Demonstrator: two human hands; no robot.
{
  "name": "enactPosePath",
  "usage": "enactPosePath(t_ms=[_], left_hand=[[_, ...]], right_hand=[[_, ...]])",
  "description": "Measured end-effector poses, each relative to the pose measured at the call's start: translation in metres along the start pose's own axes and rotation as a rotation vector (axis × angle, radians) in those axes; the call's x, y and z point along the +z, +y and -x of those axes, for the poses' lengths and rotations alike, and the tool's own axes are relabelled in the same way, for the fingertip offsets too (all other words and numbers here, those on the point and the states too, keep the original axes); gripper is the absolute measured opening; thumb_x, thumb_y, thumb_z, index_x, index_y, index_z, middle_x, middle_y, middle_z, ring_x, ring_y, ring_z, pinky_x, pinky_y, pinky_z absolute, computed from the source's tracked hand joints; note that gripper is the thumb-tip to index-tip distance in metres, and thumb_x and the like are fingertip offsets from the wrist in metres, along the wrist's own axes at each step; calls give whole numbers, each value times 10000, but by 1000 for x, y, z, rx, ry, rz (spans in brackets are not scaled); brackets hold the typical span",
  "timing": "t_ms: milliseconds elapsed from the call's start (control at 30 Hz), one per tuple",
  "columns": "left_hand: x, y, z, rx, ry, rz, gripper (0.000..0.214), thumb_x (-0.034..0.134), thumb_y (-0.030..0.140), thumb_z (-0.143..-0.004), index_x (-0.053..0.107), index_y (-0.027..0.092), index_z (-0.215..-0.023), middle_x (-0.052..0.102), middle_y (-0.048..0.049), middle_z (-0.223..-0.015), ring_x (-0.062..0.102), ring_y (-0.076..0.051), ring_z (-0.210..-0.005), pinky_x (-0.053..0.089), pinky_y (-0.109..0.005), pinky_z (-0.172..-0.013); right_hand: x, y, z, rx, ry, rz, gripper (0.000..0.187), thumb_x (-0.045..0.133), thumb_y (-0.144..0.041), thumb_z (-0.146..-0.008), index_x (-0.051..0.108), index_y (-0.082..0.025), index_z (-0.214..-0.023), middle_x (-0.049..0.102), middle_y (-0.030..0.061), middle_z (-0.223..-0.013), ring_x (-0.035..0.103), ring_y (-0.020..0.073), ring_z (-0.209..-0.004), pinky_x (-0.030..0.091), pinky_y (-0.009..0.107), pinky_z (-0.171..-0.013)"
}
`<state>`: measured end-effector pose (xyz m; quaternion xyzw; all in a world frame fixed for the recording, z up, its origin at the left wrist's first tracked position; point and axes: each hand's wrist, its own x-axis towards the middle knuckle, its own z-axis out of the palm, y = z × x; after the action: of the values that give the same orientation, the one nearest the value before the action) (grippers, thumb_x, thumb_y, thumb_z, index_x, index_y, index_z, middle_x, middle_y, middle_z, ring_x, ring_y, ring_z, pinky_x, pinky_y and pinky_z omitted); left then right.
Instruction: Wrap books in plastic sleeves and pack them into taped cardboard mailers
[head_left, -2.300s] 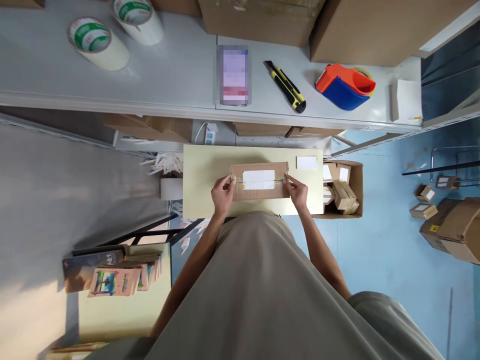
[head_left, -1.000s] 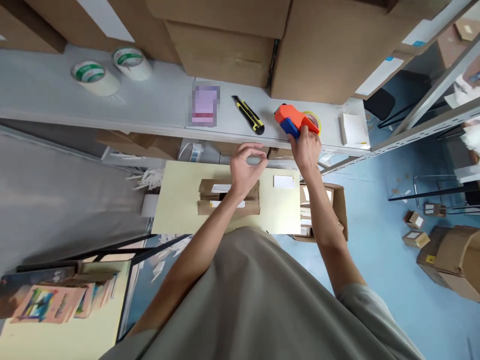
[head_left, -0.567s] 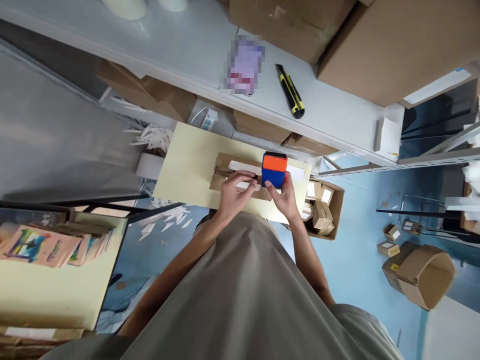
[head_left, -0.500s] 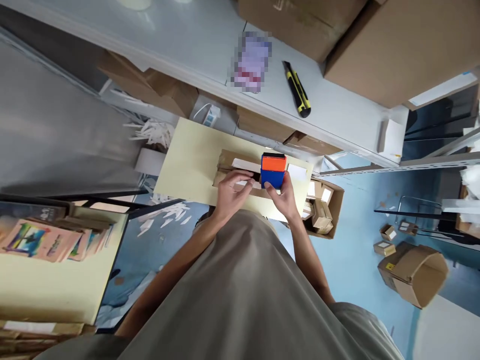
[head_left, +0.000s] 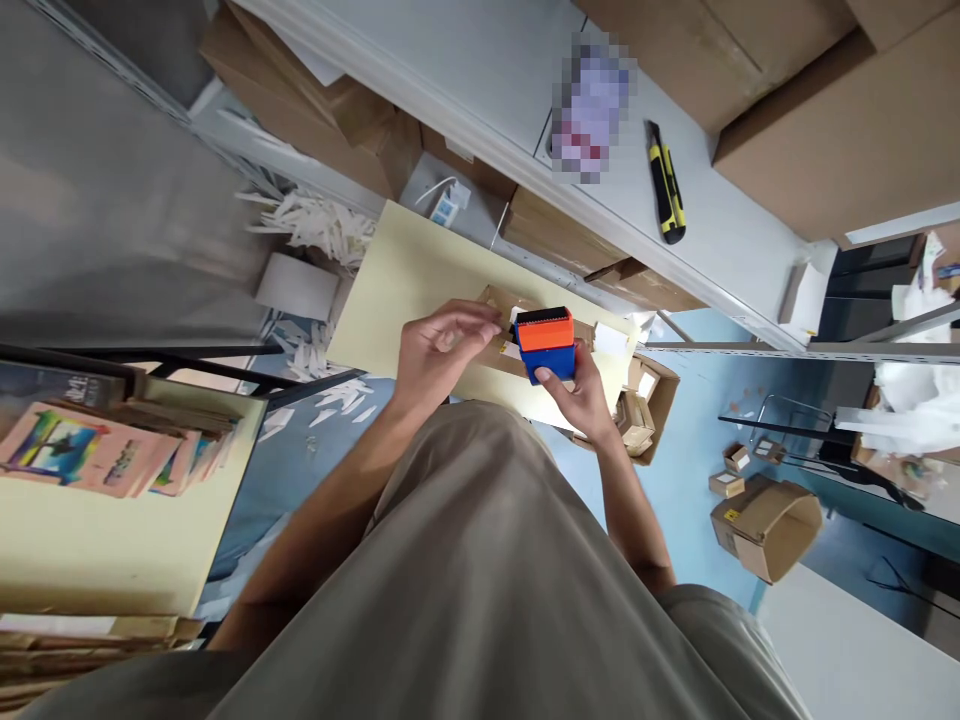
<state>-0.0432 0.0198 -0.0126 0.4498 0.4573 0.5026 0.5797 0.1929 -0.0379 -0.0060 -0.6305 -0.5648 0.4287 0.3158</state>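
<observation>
My right hand (head_left: 581, 395) grips an orange and blue tape dispenser (head_left: 546, 342) just above a flat brown cardboard parcel (head_left: 501, 327) that lies on a small pale yellow table (head_left: 409, 275). My left hand (head_left: 435, 347) is raised over the left part of the parcel, fingers curled, with thumb and fingertips close to the dispenser's front edge. What those fingers pinch, if anything, is too small to make out. Both hands hide most of the parcel.
A grey shelf (head_left: 480, 60) behind the table carries a yellow and black utility knife (head_left: 667, 184) and large cardboard boxes (head_left: 840, 130). An open carton of small parcels (head_left: 645, 405) stands right of the table. Books (head_left: 112, 450) lie on a table at left. Boxes (head_left: 765, 510) sit on the blue floor.
My right hand took the tape dispenser off the shelf and brought it down over the parcel. My left hand lifted from the parcel toward the dispenser. The view tilted.
</observation>
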Motion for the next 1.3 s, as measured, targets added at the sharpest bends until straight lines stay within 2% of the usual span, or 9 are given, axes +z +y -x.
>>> enactPosePath(t_ms=[200,367,667,833,1033,1300], left_hand=[[-31,6,-11,-27,-58,23,209,857,464,-957,861,273,-869,840,-63,-1122,803,-274,-1189,694,-448,-1018],[-49,4,-21,8,-67,34,175,871,420,-954,857,280,-849,838,-52,-1098,813,-253,-1137,683,-488,-1087],[-69,-2,-36,-16,-67,16,248,907,455,-920,818,255,-804,814,-52,-1055,804,-254,-1105,670,-470,-1066],[-78,-6,-44,-78,-83,36,278,932,484,-900,816,248,-809,803,-51,-1040,800,-249,-1078,672,-446,-1016],[-87,-7,-54,-120,-116,63,237,906,468,-909,855,236,-891,822,-52,-1018,792,-248,-1033,655,-419,-962],[-96,-4,-64,-163,-89,37,174,844,402,-870,874,230,-861,841,-73,-1009,783,-251,-1028,607,-385,-939]], right_hand=[[18,-18,-10,10,7,72,588,754,-790,-981,615,-278,-1236,792,70,-1118,757,267,-920,666,426,-821],[31,-29,-16,24,5,80,601,747,-794,-986,610,-275,-1254,804,79,-1143,763,269,-934,670,433,-847],[47,-41,-23,40,-4,118,570,755,-763,-997,622,-272,-1254,799,85,-1147,761,280,-962,676,442,-854],[52,-44,-27,57,-10,147,556,758,-751,-996,628,-270,-1243,789,90,-1126,755,285,-937,681,454,-843],[55,-46,-31,76,-13,164,590,755,-772,-989,632,-270,-1275,796,102,-1171,754,285,-961,681,449,-848],[53,-51,-34,103,-52,217,642,728,-798,-993,612,-246,-1301,784,118,-1166,750,293,-962,675,459,-841]])
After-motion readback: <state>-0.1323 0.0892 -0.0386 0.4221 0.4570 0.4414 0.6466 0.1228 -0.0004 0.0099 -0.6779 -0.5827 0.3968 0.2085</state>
